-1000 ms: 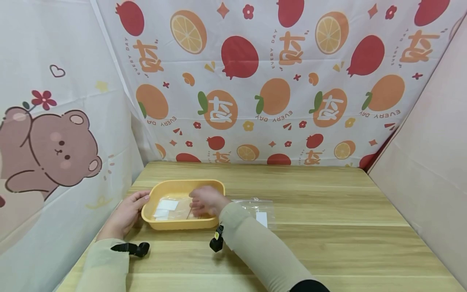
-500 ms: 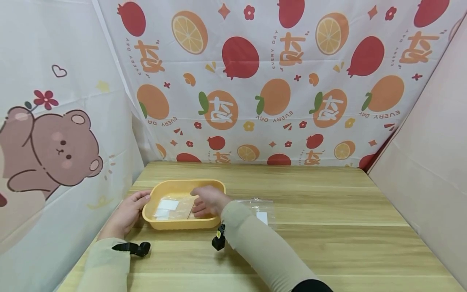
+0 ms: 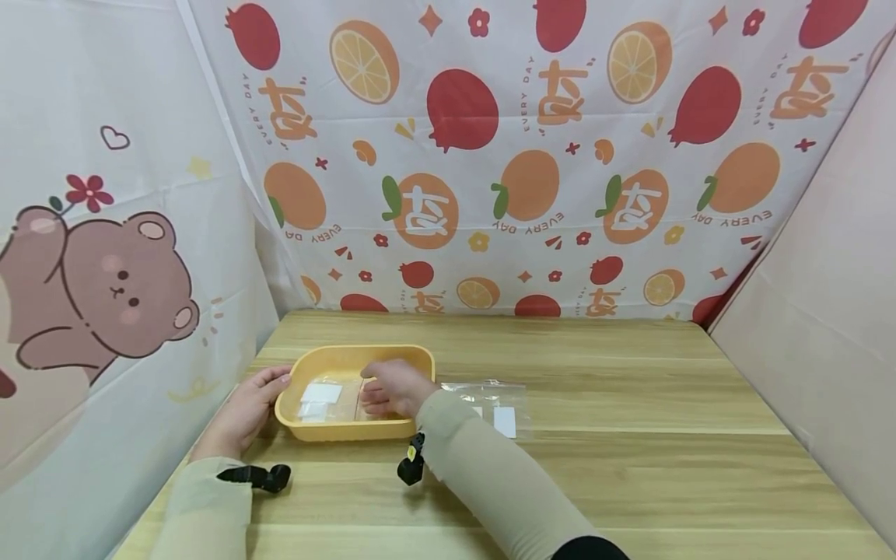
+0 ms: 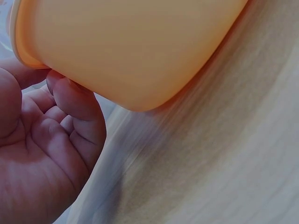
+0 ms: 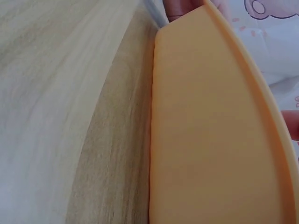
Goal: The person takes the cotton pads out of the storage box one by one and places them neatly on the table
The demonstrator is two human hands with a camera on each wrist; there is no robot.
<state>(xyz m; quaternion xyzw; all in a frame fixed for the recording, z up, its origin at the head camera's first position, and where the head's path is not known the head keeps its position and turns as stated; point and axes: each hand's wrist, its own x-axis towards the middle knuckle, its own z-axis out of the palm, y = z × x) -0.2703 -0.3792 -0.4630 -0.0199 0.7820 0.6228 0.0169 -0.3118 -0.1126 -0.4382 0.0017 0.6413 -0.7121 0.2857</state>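
A yellow plastic basin [image 3: 350, 432] stands on the wooden table, its outer wall [image 4: 131, 51] filling much of the left wrist view. My left hand [image 3: 241, 412] grips its left end, thumb at the rim and fingers curled against the outside below it. Inside the basin lie clear plastic bags with white labels [image 3: 322, 393]. My right hand [image 3: 397, 387] reaches in over the right part of these bags, fingers loosely bent and thumb extended. Whether its fingertips touch a bag is hard to tell. In the right wrist view the basin wall [image 5: 210, 116] hides nearly all of that hand.
Another clear bag with a white label [image 3: 505, 421] lies flat on the table [image 3: 630, 467], right of the basin and partly behind my right sleeve [image 3: 483, 474]. A fruit-patterned cloth [image 3: 462, 187] hangs behind the table, and a bear-patterned cloth [image 3: 119, 288] hangs at the left.
My right hand shifts slightly right, then back left within the basin. More of the bag on the table shows beside the sleeve. My left hand keeps its grip on the basin.
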